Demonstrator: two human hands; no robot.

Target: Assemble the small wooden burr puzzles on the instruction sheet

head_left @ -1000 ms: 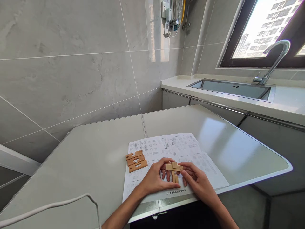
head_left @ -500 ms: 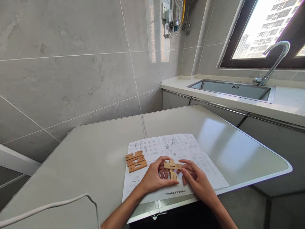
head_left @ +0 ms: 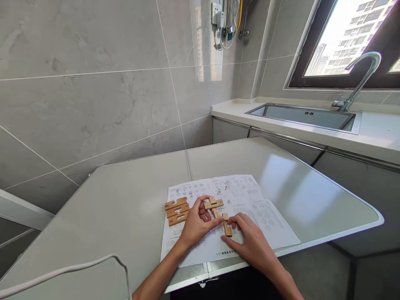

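Note:
My left hand [head_left: 195, 225] pinches a notched wooden puzzle piece [head_left: 213, 203], lifted a little over the printed instruction sheet [head_left: 246, 196]. My right hand [head_left: 250, 239] grips a second wooden piece [head_left: 225, 225] that stands low on the sheet, just below and right of the first. Three more flat wooden pieces [head_left: 177, 211] lie side by side at the sheet's left edge, close to my left hand.
The sheet lies on a grey folding table [head_left: 125, 200] against a tiled wall. A white cable [head_left: 78, 268] crosses the table's near left corner. A counter with a steel sink [head_left: 306, 116] and tap [head_left: 359, 79] stands at the back right, under a window.
The cross-shaped wooden assembly held between both hands has come apart. My left hand has carried one piece up and to the left; my right hand keeps the other piece low on the sheet.

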